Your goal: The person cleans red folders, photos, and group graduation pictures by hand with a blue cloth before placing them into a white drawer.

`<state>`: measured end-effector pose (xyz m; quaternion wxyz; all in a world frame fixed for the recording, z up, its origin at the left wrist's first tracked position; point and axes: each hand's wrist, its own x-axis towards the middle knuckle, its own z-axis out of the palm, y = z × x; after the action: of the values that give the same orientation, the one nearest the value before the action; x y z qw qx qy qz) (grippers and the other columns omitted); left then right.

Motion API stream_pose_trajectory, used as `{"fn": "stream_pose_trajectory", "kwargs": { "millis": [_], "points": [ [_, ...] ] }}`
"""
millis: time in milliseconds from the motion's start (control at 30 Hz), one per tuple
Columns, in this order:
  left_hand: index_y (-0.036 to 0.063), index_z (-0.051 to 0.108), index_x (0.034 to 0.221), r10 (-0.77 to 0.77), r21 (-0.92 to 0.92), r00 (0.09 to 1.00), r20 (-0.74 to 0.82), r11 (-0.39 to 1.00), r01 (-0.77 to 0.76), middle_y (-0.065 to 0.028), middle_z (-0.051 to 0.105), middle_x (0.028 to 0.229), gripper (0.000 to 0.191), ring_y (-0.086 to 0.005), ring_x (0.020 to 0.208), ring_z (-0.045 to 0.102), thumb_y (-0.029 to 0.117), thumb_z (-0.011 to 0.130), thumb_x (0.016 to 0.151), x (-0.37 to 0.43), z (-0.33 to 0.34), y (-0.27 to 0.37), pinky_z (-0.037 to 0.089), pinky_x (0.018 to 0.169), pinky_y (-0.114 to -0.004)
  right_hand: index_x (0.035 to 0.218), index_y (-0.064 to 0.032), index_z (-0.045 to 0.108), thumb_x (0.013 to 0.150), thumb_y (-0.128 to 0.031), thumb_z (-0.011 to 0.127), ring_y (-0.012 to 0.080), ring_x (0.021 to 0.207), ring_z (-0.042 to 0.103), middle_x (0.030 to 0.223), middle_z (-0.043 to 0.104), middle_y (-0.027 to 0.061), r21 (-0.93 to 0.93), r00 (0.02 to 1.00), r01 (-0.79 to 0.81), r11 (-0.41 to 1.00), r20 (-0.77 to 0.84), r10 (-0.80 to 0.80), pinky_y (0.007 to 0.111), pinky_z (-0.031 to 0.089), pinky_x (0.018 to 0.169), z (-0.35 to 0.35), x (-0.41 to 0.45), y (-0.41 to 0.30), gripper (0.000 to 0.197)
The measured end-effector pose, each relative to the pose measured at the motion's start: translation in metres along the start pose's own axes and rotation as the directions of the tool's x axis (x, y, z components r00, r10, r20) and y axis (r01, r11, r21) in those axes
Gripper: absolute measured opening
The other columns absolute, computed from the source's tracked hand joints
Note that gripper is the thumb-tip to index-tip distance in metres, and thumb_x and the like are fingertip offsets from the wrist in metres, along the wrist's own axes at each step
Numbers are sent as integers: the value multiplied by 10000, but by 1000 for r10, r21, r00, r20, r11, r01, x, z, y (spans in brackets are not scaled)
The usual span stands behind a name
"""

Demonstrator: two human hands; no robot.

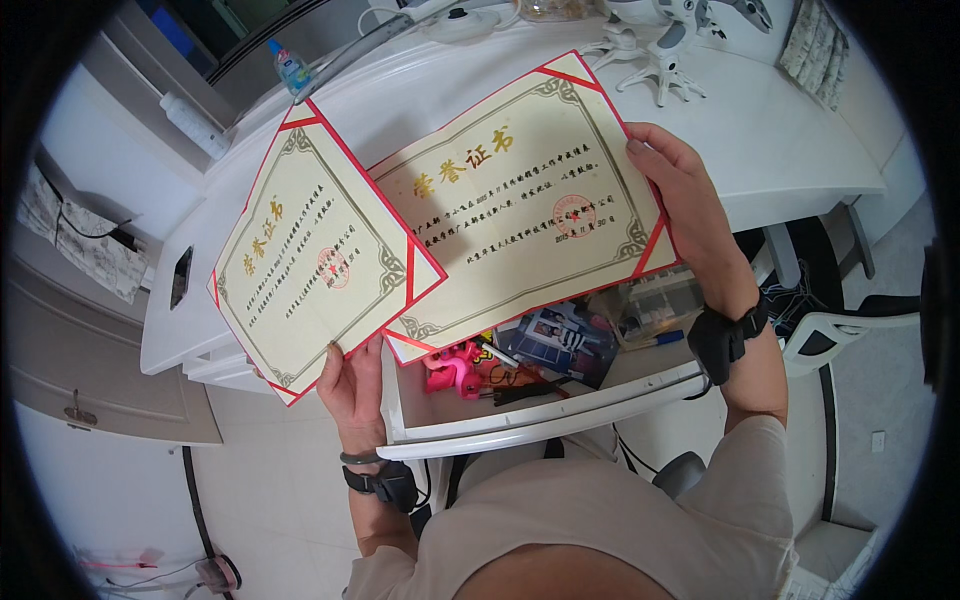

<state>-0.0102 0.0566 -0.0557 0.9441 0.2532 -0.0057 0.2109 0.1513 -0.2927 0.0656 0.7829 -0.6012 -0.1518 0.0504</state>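
Observation:
My left hand [352, 384] grips the lower edge of a red-bordered certificate [307, 255], cream with a patterned frame, gold heading and red seal. My right hand [671, 176] pinches the right edge of a second certificate [517, 195] of the same kind. The left certificate is tilted and overlaps the left part of the right one. Both are above a white desk and an open drawer [540, 420]. In the drawer, below the certificates, are a pink plastic item [459, 373], a dark picture card [564, 341], a blue-capped pen [664, 338] and a clear plastic box [660, 300].
On the white desk [757, 142] stand a white and grey toy robot figure [664, 52] at the back right and a blue-capped bottle [289, 67] at the back left. A phone [181, 277] lies at the left edge. A white-framed chair [840, 330] is at the right.

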Motion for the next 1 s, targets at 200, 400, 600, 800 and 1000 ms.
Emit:
{"fn": "stream_pose_trajectory", "kwargs": {
  "millis": [200, 400, 600, 800, 1000],
  "points": [
    [29, 324, 1388, -28, -19, 1000, 8, 999, 28, -167, 352, 1435, 573, -339, 1336, 308, 85, 575, 876, 0, 3, 2, 218, 1122, -531, 1089, 17, 554, 932, -155, 522, 80, 780, 615, 934, 642, 66, -3, 1000, -13, 1000, 18, 13, 214, 513, 683, -5, 4, 4, 235],
    [18, 323, 1383, -18, -8, 999, -34, 1000, 17, -163, 352, 1437, 550, -315, 1336, 316, 100, 555, 892, 0, 33, -1, 204, 1135, -498, 1167, -9, 524, 939, -211, 524, 96, 851, 612, 1004, 624, 65, 78, 996, -92, 993, 8, 91, 230, 506, 743, 7, -6, -6, 305],
    [-2, 334, 1369, -1, 162, 1000, -18, 987, 4, -134, 406, 1404, 483, -275, 1307, 365, 164, 490, 942, -5, 37, 0, 265, 1112, -438, 1283, -31, 464, 963, -324, 477, 121, 1012, 568, 1144, 582, 61, 63, 987, 26, 998, 156, -36, 286, 465, 884, 20, -19, -9, 434],
    [28, 298, 1403, -131, -76, 985, 114, 987, 140, -152, 346, 1449, 522, -294, 1344, 304, 218, 471, 948, 2, 18, 4, 186, 1119, -522, 1445, -71, 247, 977, -357, 399, 235, 1238, 430, 1381, 395, 148, -209, 835, 405, 890, 482, -266, 368, 395, 990, 39, -24, 24, 569],
    [85, 230, 1448, -67, -217, 994, 91, 972, 85, -112, 250, 1504, 553, -287, 1382, 225, 208, 443, 953, 9, 24, -3, 151, 1138, -509, 1408, -122, 315, 890, -240, 548, 411, 1257, 349, 1401, 332, 190, -522, 684, 713, 468, 666, -298, 463, 303, 1065, 77, -47, 40, 580]
  ]
}}
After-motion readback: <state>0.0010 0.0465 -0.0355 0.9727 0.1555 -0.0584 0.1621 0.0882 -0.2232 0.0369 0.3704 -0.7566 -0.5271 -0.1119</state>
